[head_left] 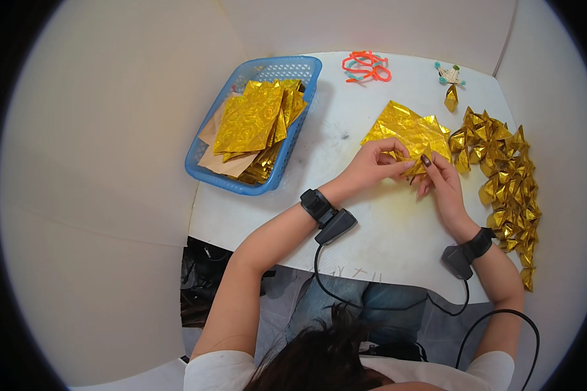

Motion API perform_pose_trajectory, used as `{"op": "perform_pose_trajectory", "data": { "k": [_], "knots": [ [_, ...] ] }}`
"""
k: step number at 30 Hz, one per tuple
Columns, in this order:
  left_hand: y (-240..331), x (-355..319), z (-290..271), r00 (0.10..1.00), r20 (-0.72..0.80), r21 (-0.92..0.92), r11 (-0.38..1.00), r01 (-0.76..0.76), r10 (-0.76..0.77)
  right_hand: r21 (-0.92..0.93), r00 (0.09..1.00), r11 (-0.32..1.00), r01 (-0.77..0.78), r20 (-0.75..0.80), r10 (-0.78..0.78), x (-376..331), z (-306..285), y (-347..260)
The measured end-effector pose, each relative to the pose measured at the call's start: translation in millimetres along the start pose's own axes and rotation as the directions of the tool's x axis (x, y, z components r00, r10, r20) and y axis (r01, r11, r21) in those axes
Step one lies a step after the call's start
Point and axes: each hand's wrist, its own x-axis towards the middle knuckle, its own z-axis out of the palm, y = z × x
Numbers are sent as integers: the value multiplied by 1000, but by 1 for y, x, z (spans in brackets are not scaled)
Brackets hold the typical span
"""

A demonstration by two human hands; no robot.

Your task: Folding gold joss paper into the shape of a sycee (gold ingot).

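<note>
My left hand (379, 161) and my right hand (441, 180) meet over the right part of the table. Between their fingertips they pinch a small piece of folded gold foil paper (419, 167), partly hidden by the fingers. Just beyond it lie flat gold foil sheets (398, 120), overlapping and creased. Right of my right hand spreads a heap of folded gold foil pieces (502, 176), pointed at their tips. Each wrist wears a black strap with a cabled box.
A blue plastic basket (195, 159) with gold sheets (248, 120) and brown paper stands at the left. Orange and teal looped strips (366, 67) lie at the back. A small white star-shaped thing (449, 73) and one folded gold piece (451, 98) are back right. White walls enclose the table.
</note>
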Motion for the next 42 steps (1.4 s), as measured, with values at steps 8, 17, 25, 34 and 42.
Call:
{"op": "perform_pose_trajectory", "data": {
  "k": [8,17,25,34,42],
  "knots": [
    [2,0,0,1000,0,-2,1000,-13,13,-1,1000,1000,-13,1,13,0,0,-1],
    [-1,1,0,998,-30,-31,998,-48,47,-42,1000,999,-9,20,10,0,-1,0],
    [2,0,2,998,-33,-44,997,-62,60,-31,1000,999,-8,22,9,0,-1,-3],
    [0,-1,-1,998,-10,64,996,-67,67,-12,998,1000,-21,53,22,0,1,-1],
    [6,0,3,998,-50,-67,998,20,-24,52,998,999,-11,-58,14,0,-1,-2]
  ]
}}
